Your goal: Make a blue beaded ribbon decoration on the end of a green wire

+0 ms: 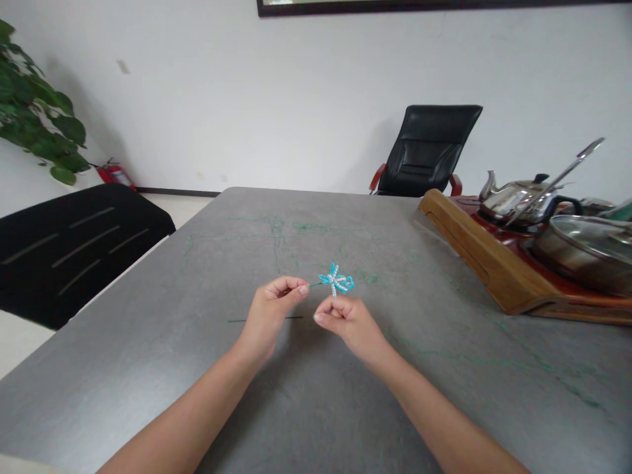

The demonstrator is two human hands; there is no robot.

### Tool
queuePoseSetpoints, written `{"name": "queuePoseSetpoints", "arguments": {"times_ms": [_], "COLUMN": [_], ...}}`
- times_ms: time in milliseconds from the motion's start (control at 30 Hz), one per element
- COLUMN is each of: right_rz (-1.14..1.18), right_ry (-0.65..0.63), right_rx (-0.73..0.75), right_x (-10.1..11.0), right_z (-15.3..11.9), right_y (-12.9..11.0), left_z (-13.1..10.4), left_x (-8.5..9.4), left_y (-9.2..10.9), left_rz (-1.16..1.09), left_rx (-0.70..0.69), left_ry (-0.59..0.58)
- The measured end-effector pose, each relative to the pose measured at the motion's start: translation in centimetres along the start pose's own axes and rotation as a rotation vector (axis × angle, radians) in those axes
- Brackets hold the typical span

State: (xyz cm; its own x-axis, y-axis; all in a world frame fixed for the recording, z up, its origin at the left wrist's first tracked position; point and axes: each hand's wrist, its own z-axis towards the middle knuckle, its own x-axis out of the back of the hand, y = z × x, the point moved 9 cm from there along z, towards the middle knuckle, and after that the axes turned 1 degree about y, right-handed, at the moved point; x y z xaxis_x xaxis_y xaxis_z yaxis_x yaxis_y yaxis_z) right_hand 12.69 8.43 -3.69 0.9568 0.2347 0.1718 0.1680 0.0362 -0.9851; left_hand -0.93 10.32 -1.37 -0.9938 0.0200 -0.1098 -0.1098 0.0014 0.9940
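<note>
the left hand (276,303) pinches a thin green wire stem (316,284) between thumb and fingertips; at its end, a small blue and clear beaded flower (336,281) sits between the hands, above the grey, green-veined tabletop (237,257). the right hand (348,319) is curled nearly closed just below the flower, nothing visible in its fingers. a thin dark straight rod (237,320) lies on the tabletop, its middle hidden by the left hand. well to the right, a brown wooden tray (469,253) bears a shiny metal kettle (516,197) and a glass-lidded metal pot (587,253). a black leather chair (424,148) stands beyond.
</note>
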Motion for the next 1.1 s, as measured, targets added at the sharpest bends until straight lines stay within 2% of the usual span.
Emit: {"name": "queuePoseSetpoints", "arguments": {"times_ms": [233,400,567,700,800,933,1100], "right_rz": [-0.388,-0.553,-0.636,-0.65,-0.627,-0.578,-0.312], "right_ry": [0.036,0.058,0.153,0.234,0.276,0.332,0.236], "right_rx": [0.166,0.328,0.449,0.468,0.453,0.371,0.165], "right_x": [-0.7,-0.8,0.5,2.2,3.5,5.5,7.1], "right_z": [-2.4,-3.7,-4.6,-4.6,-4.3,-3.5,-1.5], "right_y": [-3.7,-6.3,-8.4,-9.2,-9.2,-8.3,-5.3], "left_z": [0.0,-0.8,-2.0,-2.6,-2.8,-2.8,-2.8], "left_x": [0.6,-0.2,-1.8,-3.0,-3.9,-4.4,-4.9], "left_y": [0.5,2.9,4.4,4.4,4.1,3.5,3.1], "left_rz": [0.173,0.473,0.673,0.746,0.727,0.631,0.485], "left_rx": [-0.097,-0.323,-0.545,-0.627,-0.632,-0.541,-0.433], "left_ry": [0.043,0.031,-0.043,-0.144,-0.259,-0.366,-0.505]}}
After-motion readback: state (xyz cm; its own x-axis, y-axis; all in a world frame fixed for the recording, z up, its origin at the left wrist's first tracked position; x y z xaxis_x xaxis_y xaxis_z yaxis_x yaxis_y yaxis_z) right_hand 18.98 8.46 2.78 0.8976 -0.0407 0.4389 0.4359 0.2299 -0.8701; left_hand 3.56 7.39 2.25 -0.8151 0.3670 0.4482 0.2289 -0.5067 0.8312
